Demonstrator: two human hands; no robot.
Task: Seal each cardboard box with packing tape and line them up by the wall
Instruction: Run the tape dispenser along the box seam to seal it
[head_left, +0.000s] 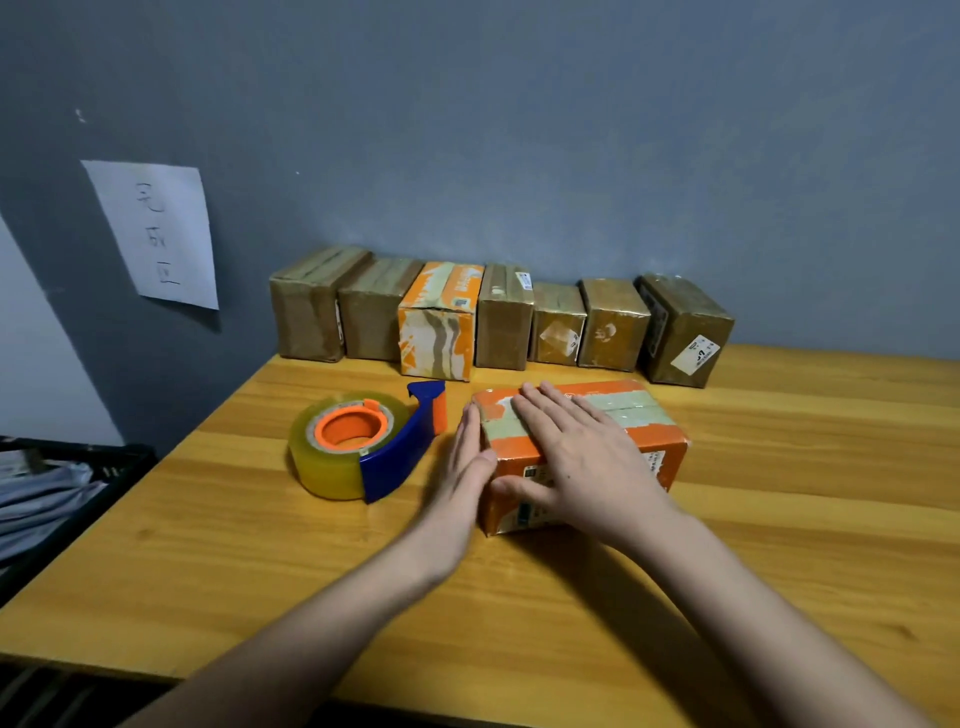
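The wooden table (779, 519) carried a tape dispenser (363, 447), one orange box (623, 431) and seven boxes (498, 317) along the wall

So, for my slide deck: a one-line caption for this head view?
Both hands press flat on an orange box, tape dispenser beside it, seven boxes lining the wall.

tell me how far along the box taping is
Done: seven boxes stand in a row against the wall, with tape showing on several. In hand: the orange box on the table has tape across its top; the right hand presses flat on it and the left hand presses its left end. The dispenser lies set down beside it. Left: move this box into the row.
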